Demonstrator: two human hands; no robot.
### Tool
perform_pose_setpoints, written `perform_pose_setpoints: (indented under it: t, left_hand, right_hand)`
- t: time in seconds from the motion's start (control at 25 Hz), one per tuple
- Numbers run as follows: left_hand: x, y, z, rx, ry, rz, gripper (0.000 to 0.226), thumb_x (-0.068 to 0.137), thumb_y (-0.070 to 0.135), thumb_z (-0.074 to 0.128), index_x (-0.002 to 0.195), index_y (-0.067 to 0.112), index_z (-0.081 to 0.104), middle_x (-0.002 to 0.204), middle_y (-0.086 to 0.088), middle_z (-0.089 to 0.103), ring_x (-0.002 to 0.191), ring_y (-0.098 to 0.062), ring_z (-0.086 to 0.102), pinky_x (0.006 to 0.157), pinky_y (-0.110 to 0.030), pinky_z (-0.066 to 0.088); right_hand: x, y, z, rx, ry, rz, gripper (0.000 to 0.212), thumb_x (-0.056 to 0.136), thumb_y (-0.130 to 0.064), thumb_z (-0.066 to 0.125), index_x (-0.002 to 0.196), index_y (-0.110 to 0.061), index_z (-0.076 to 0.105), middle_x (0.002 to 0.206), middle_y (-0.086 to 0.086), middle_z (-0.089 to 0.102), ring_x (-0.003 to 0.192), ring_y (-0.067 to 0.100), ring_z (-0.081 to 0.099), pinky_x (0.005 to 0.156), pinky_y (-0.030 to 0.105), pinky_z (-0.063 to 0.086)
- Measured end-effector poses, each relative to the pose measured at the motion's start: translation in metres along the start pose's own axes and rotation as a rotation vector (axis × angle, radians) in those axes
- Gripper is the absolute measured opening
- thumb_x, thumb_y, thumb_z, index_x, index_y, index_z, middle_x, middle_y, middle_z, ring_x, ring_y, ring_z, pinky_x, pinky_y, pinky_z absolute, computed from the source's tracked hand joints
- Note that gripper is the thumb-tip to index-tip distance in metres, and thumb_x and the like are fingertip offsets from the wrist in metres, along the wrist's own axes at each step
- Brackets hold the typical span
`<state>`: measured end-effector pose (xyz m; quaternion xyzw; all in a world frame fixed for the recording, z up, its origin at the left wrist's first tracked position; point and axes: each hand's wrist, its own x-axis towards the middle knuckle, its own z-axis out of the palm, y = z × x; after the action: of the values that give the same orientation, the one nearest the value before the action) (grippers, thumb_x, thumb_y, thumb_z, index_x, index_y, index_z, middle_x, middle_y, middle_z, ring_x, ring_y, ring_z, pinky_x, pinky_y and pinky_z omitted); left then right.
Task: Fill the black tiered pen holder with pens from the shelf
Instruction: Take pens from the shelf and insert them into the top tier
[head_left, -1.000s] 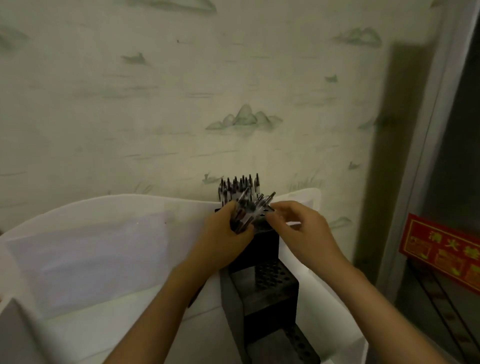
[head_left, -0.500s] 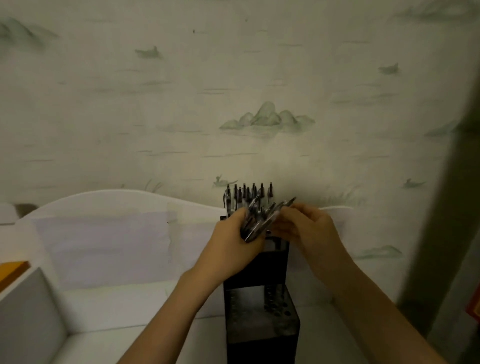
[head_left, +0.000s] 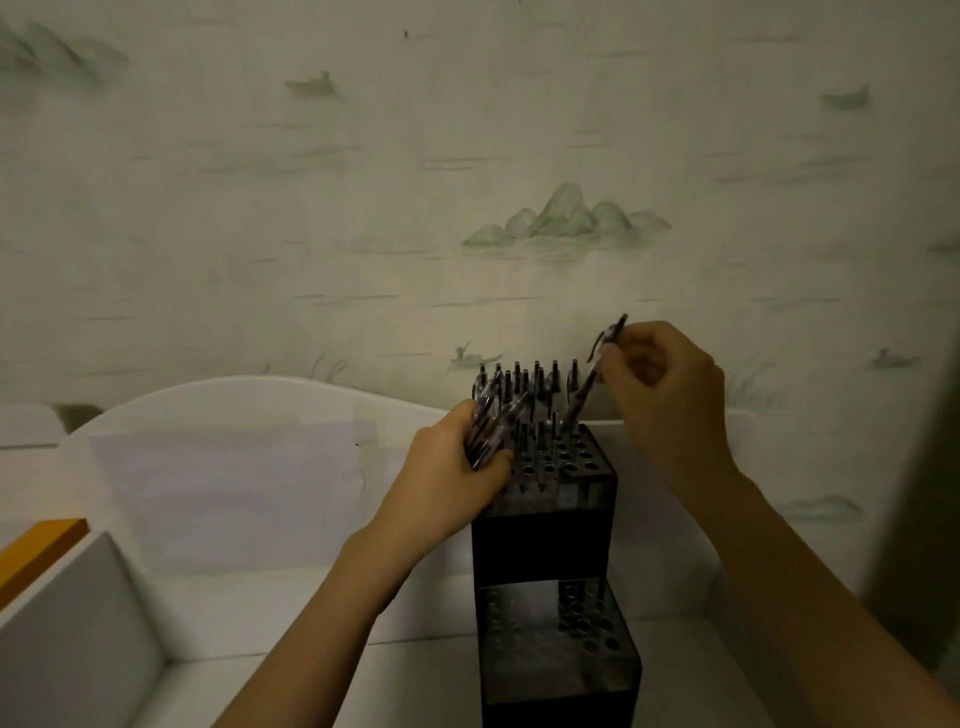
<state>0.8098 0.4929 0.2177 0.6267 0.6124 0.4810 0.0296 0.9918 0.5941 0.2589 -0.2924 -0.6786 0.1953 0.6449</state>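
The black tiered pen holder (head_left: 545, 540) stands on the white shelf against the wall, its tiers full of round holes. Several pens (head_left: 535, 382) stand upright in the back rows of its top tier. My left hand (head_left: 452, 473) grips a bundle of pens (head_left: 491, 423) at the holder's top left edge. My right hand (head_left: 665, 400) pinches a single pen (head_left: 592, 379), tilted, its lower tip at a hole near the top tier's back right.
A white curved back panel (head_left: 234, 415) runs behind the shelf, under patterned wallpaper. A white divider (head_left: 78, 634) and an orange-edged box (head_left: 41, 551) sit at the left. The lower tier (head_left: 556, 644) shows open holes. A dark vertical edge (head_left: 914, 519) stands at the right.
My right hand has pulled one pen out of the bundle and lifted it up and right, over the top tier. The camera has tilted closer, showing the top tier's holes.
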Motion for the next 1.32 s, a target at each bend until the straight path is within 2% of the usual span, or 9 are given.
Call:
perform_pose_setpoints:
  t: [0.08,0.2,0.4,0.6,0.76,0.88,1.16,1.32]
  left_hand:
    - [0.002,-0.004,-0.001,0.004,0.001,-0.001,0.019,0.081,0.016,0.070,0.090,0.027,0.056,0.071,0.011,0.062,0.066,0.003,0.059,0.051,-0.006,0.039]
    - [0.006,-0.007,-0.001,0.003,-0.002,0.007,0.019,0.080,0.017,0.070,0.088,0.026,0.056,0.070,0.010,0.062,0.065,0.001,0.059,0.050,-0.007,0.038]
    - [0.014,-0.007,-0.003,-0.014,-0.014,0.030,0.029,0.080,0.016,0.071,0.083,0.038,0.052,0.065,0.014,0.060,0.062,0.003,0.058,0.050,-0.006,0.038]
    - [0.016,-0.006,0.000,-0.018,-0.023,0.051,0.034,0.080,0.015,0.071,0.080,0.040,0.049,0.065,0.017,0.059,0.062,0.004,0.058,0.051,-0.005,0.037]
    - [0.018,-0.005,0.000,-0.028,-0.028,0.071,0.033,0.079,0.016,0.071,0.080,0.040,0.049,0.068,0.029,0.059,0.062,0.007,0.057,0.051,-0.004,0.036]
    - [0.017,-0.003,-0.001,-0.021,-0.025,0.080,0.031,0.079,0.017,0.070,0.081,0.040,0.049,0.071,0.029,0.060,0.064,0.005,0.058,0.051,-0.005,0.038]
    - [0.011,0.000,-0.004,-0.032,-0.020,0.088,0.034,0.080,0.015,0.071,0.082,0.041,0.049,0.072,0.032,0.060,0.064,0.007,0.058,0.051,-0.004,0.037]
    - [0.010,0.002,-0.002,-0.027,-0.029,0.081,0.032,0.080,0.016,0.071,0.079,0.038,0.048,0.069,0.032,0.058,0.063,0.007,0.057,0.050,-0.005,0.037]
  right_hand:
    - [0.000,0.005,0.005,-0.043,-0.021,-0.034,0.004,0.089,-0.018,0.069,0.090,-0.017,0.064,0.076,-0.009,0.068,0.069,-0.001,0.065,0.062,0.009,0.050]
    - [-0.001,0.013,0.010,-0.074,-0.050,-0.045,0.006,0.088,-0.017,0.069,0.090,-0.018,0.064,0.074,-0.014,0.064,0.068,-0.007,0.062,0.060,0.003,0.046]
    - [-0.006,0.026,0.020,-0.153,-0.181,0.008,0.006,0.086,-0.018,0.072,0.087,-0.020,0.066,0.071,-0.014,0.064,0.068,-0.008,0.062,0.057,0.001,0.044]
    - [-0.003,0.027,0.021,-0.192,-0.235,0.057,0.008,0.083,-0.022,0.075,0.082,-0.023,0.068,0.068,-0.015,0.066,0.068,-0.008,0.064,0.056,0.002,0.045]
    - [0.007,0.023,0.020,-0.256,-0.317,0.072,0.005,0.082,-0.021,0.076,0.083,-0.021,0.071,0.065,-0.019,0.063,0.063,-0.015,0.061,0.055,-0.002,0.042]
    - [0.009,0.021,0.018,-0.283,-0.367,0.058,0.007,0.082,-0.020,0.075,0.087,-0.020,0.071,0.065,-0.021,0.061,0.058,-0.019,0.057,0.055,-0.004,0.040]
    - [-0.001,0.019,0.018,-0.289,-0.272,0.061,0.006,0.082,-0.021,0.076,0.082,-0.020,0.070,0.064,-0.016,0.064,0.058,-0.008,0.060,0.055,0.000,0.044]
    - [0.001,0.016,0.022,-0.307,-0.259,0.053,0.006,0.082,-0.020,0.076,0.083,-0.015,0.072,0.062,-0.015,0.062,0.058,-0.007,0.058,0.053,-0.001,0.041]
